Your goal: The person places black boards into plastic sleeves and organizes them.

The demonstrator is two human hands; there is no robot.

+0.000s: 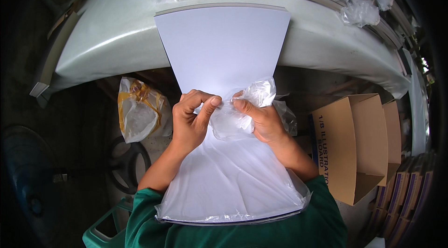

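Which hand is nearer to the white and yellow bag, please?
Left. In view, the left hand is just right of the white bag; the right hand is farther right.

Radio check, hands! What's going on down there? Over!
Left hand pinching, right hand gripping bunched clear plastic. White board stack: lower end bagged, upper end bare. Bunched plastic covers part of its middle.

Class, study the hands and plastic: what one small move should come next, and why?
Probably spread the bunched clear plastic sideways between the left hand and right hand. It is gathered over the middle of the white stack, whose near part is covered and far part bare; an opened edge would likely be easier to guide.
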